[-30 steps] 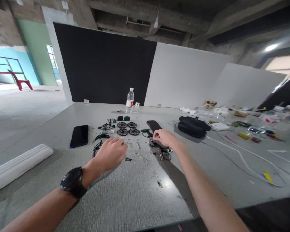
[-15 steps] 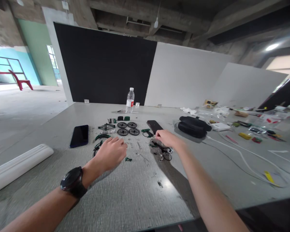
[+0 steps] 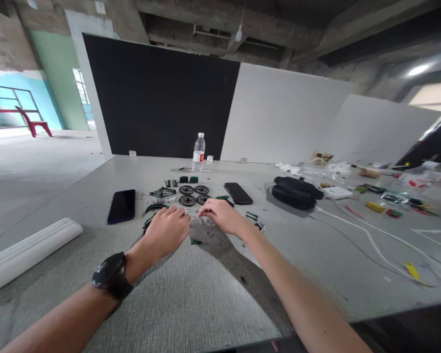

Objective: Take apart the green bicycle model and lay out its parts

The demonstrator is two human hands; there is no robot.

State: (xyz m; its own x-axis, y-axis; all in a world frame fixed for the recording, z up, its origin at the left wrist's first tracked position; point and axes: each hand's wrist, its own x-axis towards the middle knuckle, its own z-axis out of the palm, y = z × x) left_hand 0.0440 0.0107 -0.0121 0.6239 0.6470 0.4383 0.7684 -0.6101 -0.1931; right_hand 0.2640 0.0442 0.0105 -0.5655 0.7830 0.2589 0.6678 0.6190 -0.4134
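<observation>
My left hand (image 3: 169, 226), with a watch (image 3: 112, 275) on its wrist, is closed with curled fingers just above the table; whatever is in it is hidden. Beside it lie dark green curved fenders (image 3: 157, 208). My right hand (image 3: 220, 214) hangs over tiny loose parts, fingertips pinched together; I cannot make out what is between them. Miniature spoked wheels (image 3: 187, 200) lie just beyond both hands, near a small black frame (image 3: 162, 191). Two dark blocks (image 3: 188, 180) are behind the wheels. A small green piece (image 3: 196, 241) sits in front of the hands, and another green part (image 3: 252, 215) to the right.
A phone (image 3: 121, 207) lies at left, a second phone (image 3: 238, 193) right of the wheels. A water bottle (image 3: 198, 153) stands at the back. On the right are a black case (image 3: 294, 192), a white cable (image 3: 367, 245) and assorted clutter. A white roll (image 3: 33, 255) lies at left.
My right hand has moved left from beside the phone to the middle, close to my left hand. The left hand has barely shifted.
</observation>
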